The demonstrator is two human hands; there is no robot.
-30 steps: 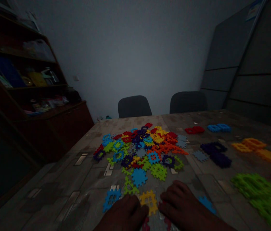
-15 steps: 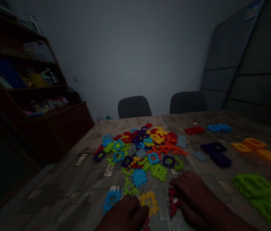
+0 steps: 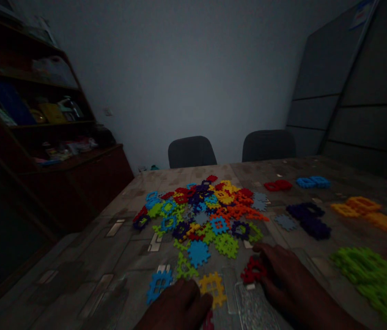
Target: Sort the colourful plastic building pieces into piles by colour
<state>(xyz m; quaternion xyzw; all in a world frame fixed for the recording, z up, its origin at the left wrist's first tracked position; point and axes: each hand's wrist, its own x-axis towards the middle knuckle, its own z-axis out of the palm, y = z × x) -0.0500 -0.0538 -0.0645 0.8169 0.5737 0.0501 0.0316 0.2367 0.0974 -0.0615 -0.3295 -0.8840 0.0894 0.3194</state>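
Observation:
My right hand is closed on the right edge of a red toothed plastic building piece, low over the table or on it; I cannot tell which. My left hand is at the near edge with its fingers curled. Under its fingertips shows part of another red building piece, the rest hidden by the hand. A yellow window-shaped piece lies just beyond the left fingers. Left of that is a blue window-shaped piece, partly behind the left hand.
A mixed heap of coloured pieces spreads across the middle of the table. On the right lie separate groups: green, orange-yellow, dark purple, blue and red. Two chairs stand behind.
The red piece at my right hand has turned from standing on edge to flatter, its face more visible. My right hand has shifted slightly right. The left hand stays nearly still.

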